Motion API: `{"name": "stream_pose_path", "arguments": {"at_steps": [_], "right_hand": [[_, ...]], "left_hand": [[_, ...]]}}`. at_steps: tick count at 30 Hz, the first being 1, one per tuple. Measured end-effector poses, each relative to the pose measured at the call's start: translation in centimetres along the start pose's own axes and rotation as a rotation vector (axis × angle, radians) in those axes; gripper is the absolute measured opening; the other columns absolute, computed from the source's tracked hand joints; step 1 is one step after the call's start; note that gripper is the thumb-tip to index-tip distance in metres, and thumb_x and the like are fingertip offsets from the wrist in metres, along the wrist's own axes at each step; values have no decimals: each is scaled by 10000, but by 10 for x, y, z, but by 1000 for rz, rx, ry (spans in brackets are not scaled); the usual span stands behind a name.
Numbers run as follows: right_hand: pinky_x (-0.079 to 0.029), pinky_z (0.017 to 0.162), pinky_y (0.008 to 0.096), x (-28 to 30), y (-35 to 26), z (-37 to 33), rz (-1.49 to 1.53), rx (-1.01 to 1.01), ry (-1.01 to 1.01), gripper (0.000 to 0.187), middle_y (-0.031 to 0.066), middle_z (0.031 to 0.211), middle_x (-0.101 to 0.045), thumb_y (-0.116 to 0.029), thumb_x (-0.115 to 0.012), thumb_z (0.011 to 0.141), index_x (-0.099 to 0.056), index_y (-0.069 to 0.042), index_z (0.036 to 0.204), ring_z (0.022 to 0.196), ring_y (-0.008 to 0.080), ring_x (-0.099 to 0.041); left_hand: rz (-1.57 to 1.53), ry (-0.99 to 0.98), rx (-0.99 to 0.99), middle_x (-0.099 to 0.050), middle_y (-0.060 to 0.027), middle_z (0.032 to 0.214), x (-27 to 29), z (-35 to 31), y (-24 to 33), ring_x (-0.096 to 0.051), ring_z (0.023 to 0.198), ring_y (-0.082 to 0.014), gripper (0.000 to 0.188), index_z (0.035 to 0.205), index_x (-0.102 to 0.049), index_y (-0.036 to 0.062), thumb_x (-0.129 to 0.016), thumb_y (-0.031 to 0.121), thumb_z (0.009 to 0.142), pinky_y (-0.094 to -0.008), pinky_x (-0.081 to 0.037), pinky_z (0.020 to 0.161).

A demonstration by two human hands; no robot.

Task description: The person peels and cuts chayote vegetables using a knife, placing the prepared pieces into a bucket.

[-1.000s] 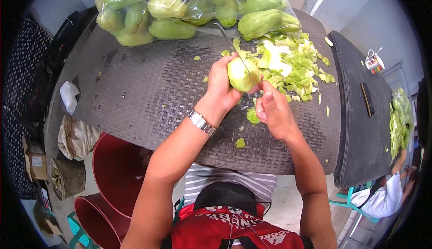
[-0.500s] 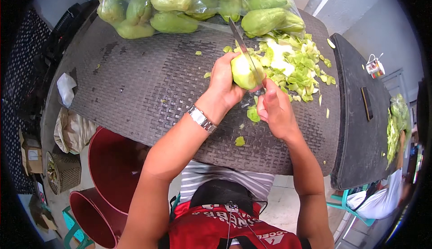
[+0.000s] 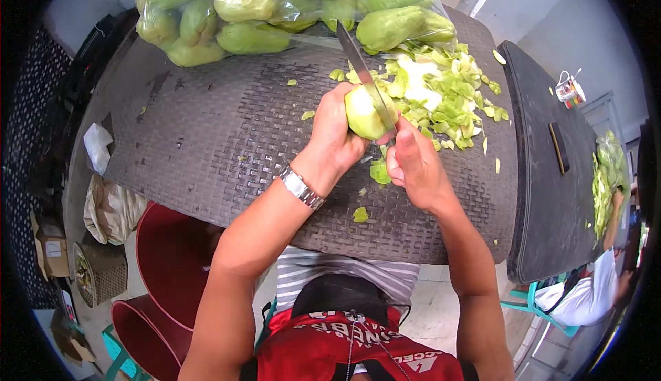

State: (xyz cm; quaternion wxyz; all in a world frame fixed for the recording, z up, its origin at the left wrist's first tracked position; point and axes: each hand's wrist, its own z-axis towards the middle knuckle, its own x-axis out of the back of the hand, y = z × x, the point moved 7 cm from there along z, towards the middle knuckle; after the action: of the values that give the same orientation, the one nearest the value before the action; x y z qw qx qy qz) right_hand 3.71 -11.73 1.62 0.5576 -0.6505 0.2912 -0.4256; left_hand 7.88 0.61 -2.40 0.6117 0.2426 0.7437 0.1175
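A pale, partly peeled chayote (image 3: 365, 114) is held over the woven table (image 3: 220, 143) by my left hand (image 3: 332, 131), its fingers wrapped round the far side. My right hand (image 3: 420, 167) grips a knife (image 3: 358, 59), whose handle is hidden in the fist. The long blade lies across the right side of the chayote, its tip pointing away from me. Just right of both hands spreads a heap of green peelings (image 3: 454, 102). Beyond them a clear plastic bag (image 3: 303, 39) full of whole chayotes (image 3: 244, 1) rests at the far edge.
Dark red bins (image 3: 172, 264) and a woven basket (image 3: 103, 277) stand at the lower left. To the right, a black table (image 3: 551, 202) carries a phone (image 3: 559, 148), a mug (image 3: 570, 91) and more peelings; a person in a white top (image 3: 585, 295) sits there.
The knife blade has shifted slightly on the chayote and turned more of its flat face into view. Both hands keep their grips. The whole view has moved a little.
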Motion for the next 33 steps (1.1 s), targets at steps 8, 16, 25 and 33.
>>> {"name": "stream_pose_path", "arguments": {"at_steps": [8,16,25,33], "right_hand": [[-394,395,251,39,8,4,188,-168,226,708,37,626,-539,-669,-343,1017,-583,-4,976,433,88,-491],[-439,423,268,60,-15,-1,0,87,423,408,52,707,-576,-417,-548,1041,-547,-21,1139,468,101,-527],[-472,472,300,59,-18,-3,-98,10,191,511,97,868,-696,-355,-697,962,-517,4,1277,530,106,-569],[-523,668,350,62,-14,0,-113,49,229,521,120,931,-717,-356,-738,930,-550,2,1257,715,160,-638]], "left_hand": [[252,14,5,-695,-97,1138,-6,2,-5,-690,986,-237,487,1259,-605,59,-428,468,1062,-383,-583,770],[655,-222,-42,-703,-88,948,-33,-13,9,-656,630,-126,442,1170,-632,-1,-781,303,885,-189,-483,469],[846,-129,14,-675,-18,760,-30,-19,20,-474,466,-32,355,1012,-701,14,-864,245,796,-187,-312,377],[700,-20,-91,-674,-30,743,-29,-22,2,-497,432,-44,359,1018,-703,2,-860,237,795,-198,-317,357]]}}
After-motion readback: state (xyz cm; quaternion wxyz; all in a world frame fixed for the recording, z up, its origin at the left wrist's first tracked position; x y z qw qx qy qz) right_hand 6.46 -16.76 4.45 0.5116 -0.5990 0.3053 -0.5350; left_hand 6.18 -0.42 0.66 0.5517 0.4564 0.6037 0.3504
